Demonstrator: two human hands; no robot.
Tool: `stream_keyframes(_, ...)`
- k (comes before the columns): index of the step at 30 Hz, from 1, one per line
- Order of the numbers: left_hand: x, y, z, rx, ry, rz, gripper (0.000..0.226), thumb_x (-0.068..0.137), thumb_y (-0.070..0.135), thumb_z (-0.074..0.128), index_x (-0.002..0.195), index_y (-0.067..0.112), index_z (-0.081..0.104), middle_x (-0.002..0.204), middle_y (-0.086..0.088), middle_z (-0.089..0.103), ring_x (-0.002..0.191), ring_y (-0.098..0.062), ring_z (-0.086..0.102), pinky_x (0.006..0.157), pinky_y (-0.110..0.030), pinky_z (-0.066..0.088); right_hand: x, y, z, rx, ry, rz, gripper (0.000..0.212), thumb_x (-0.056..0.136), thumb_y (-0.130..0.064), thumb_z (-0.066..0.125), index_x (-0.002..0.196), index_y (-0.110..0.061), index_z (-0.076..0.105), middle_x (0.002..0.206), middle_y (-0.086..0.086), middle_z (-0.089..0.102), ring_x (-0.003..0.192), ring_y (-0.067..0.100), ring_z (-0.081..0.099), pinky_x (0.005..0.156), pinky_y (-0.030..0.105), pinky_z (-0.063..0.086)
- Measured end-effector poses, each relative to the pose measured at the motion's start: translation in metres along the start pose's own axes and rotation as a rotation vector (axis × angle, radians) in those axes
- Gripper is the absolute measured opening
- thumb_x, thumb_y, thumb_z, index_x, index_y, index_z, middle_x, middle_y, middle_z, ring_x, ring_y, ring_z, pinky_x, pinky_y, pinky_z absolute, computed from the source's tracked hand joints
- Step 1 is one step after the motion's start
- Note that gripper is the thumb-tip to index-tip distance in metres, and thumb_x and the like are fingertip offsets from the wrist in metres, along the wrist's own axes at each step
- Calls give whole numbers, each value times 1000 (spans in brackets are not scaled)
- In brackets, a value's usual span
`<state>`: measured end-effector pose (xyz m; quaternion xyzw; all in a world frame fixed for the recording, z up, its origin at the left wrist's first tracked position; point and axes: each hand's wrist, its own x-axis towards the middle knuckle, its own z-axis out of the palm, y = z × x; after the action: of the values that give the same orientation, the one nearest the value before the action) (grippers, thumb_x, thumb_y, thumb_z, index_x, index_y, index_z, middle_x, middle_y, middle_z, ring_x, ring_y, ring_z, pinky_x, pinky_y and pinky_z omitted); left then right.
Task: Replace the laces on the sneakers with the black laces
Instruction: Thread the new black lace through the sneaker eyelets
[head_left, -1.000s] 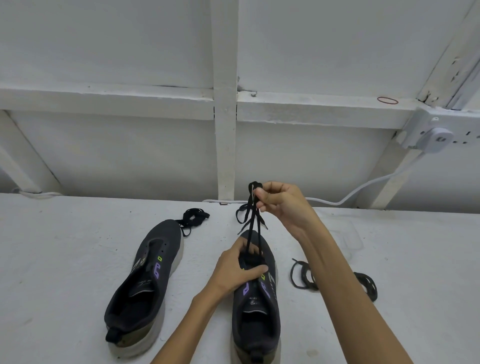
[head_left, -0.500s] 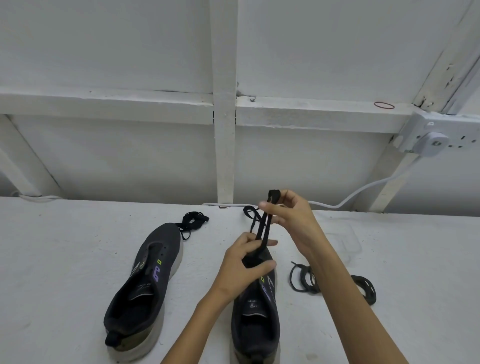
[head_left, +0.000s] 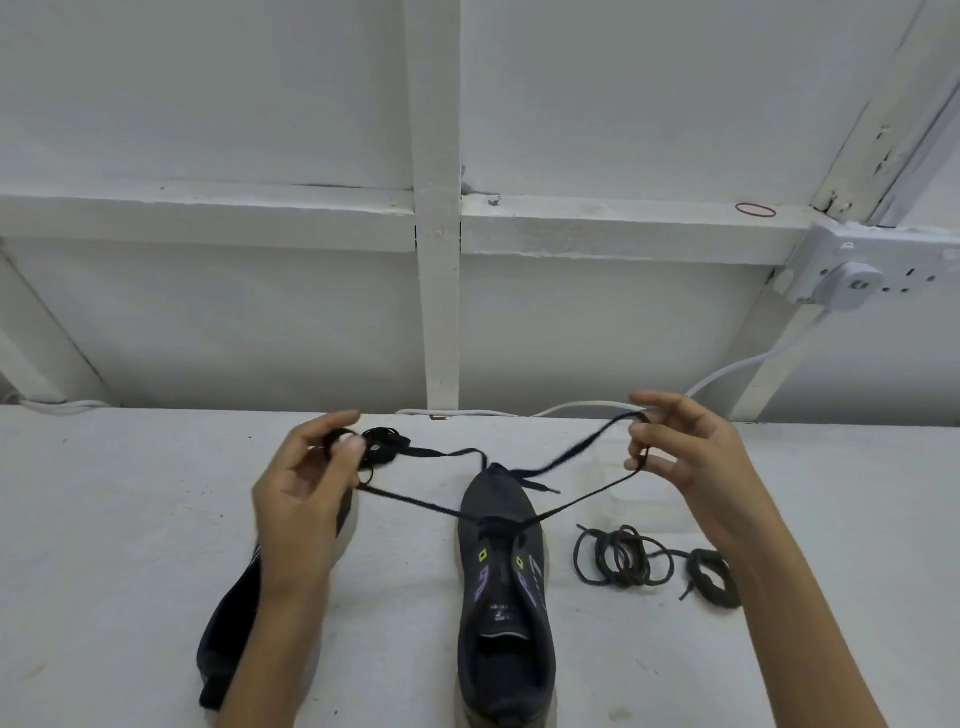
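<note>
A dark sneaker with purple and green eyelet tabs lies toe-away in the middle of the white table. A black lace runs through its front eyelets and spreads out to both sides. My left hand pinches the left strand, raised above the table. My right hand holds the right strand looped over its fingers. A second dark sneaker lies to the left, mostly hidden behind my left forearm. A bundled black lace lies just beyond my left hand.
Coiled dark laces and another small bundle lie right of the middle sneaker. A white cable runs along the table's back edge up to a wall socket. White wall beams stand behind.
My hands have moved apart from above the sneaker's toe; the lace, held bunched together before, is now drawn out into two strands left and right.
</note>
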<state>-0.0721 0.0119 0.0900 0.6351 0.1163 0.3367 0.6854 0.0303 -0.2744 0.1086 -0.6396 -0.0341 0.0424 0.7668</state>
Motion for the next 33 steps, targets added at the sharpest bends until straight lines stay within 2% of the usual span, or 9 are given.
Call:
stream_keyframes(5, -7, -14, -40, 477, -86, -43, 21, 88, 14, 69, 94, 34, 70, 88, 13, 71, 80, -5, 64, 75, -21, 53, -12, 7, -20, -387, -72, 44, 8, 84, 4, 68, 86, -2, 73, 73, 13, 63, 63, 19, 61, 66, 36, 57)
stream_keyframes(8, -11, -24, -56, 853, -176, -110, 12, 84, 26, 72, 89, 36, 68, 90, 13, 66, 83, -13, 62, 73, -30, 47, -14, 22, -33, -912, -281, 226, 7, 86, -20, 73, 79, -20, 75, 74, -4, 72, 69, 10, 66, 69, 32, 57)
stream_keyframes(11, -3, -26, -64, 1061, -175, -135, 4, 87, 36, 67, 90, 34, 69, 89, 7, 62, 84, -16, 59, 73, -33, 44, -6, 35, -38, -1290, -246, 255, 5, 84, -39, 70, 81, -35, 71, 91, -13, 69, 82, 7, 65, 73, 30, 52)
stream_keyframes(15, 18, -26, -65, 1144, -163, -174, 9, 89, 43, 61, 83, 40, 66, 92, 6, 57, 77, -17, 58, 69, -33, 43, 18, 38, -26, -1211, -128, 127, 2, 84, -38, 70, 84, -36, 69, 93, -17, 66, 87, 8, 61, 71, 29, 46)
stream_keyframes(19, 37, -21, -44, 1183, -120, -126, 10, 90, 44, 59, 85, 38, 65, 104, 4, 49, 88, -20, 51, 71, -33, 38, 48, 58, -1, -1207, -217, 5, 12, 84, -20, 68, 83, -32, 68, 88, -13, 68, 81, 10, 61, 74, 31, 52)
stream_keyframes(23, 64, -34, -2, 1178, -222, -44, 8, 90, 38, 58, 92, 37, 66, 99, 5, 53, 88, -16, 49, 72, -31, 37, 78, 96, 25, -1266, -426, -123, 44, 82, 5, 50, 109, -24, 69, 116, -7, 65, 105, 16, 59, 86, 35, 50)
stream_keyframes(27, 86, -78, 43, 1189, -460, 27, 19, 90, 29, 56, 106, 30, 67, 103, 6, 61, 103, -17, 58, 74, -30, 42, 100, 130, 36, -1296, -699, -139, 82, 71, 18, 36, 137, -28, 53, 150, -9, 44, 136, 16, 37, 104, 39, 41)
stream_keyframes(29, 88, -107, 59, 1249, -597, 45, 29, 93, 23, 50, 119, 27, 61, 120, 4, 59, 115, -18, 54, 85, -33, 46, 107, 140, 40, -1368, -771, -156, 76, 77, 15, 39, 137, -29, 53, 153, -9, 39, 137, 20, 34, 103, 40, 39)
stream_keyframes(33, 85, -159, 73, 1518, -835, 119, 49, 96, 12, 40, 142, 26, 42, 143, 0, 44, 128, -23, 44, 95, -40, 43, 115, 151, 42, -1385, -702, -253, 32, 90, -10, 59, 119, -22, 68, 140, -3, 52, 126, 22, 42, 96, 39, 42)
